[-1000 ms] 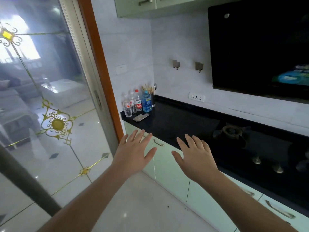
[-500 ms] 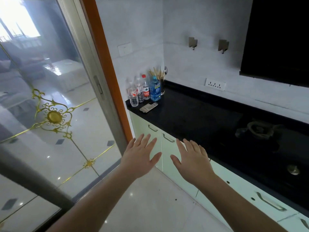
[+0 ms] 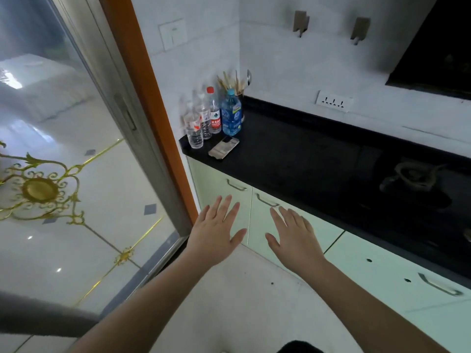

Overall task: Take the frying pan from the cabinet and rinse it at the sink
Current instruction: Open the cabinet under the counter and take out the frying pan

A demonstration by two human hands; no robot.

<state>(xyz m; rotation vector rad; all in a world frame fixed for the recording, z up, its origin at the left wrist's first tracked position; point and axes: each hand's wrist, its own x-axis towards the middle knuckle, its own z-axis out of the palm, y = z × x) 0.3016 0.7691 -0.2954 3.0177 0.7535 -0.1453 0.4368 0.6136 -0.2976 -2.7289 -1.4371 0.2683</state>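
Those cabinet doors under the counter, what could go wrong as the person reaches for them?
The right hand is near the cabinet handle, the left hand beside it, both open. Possible risks:
1. The phone lies close to the counter's edge and might get knocked off.
2. The water bottles crowd that corner and could topple if bumped.

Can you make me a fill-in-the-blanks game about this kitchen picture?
1. Both hands, left hand and right hand, are open and hold ____.
2. The bottle with the ____ cap stands beside the blue bottle.
3. The phone lies on the ____ countertop.

Answers: nothing; red; black
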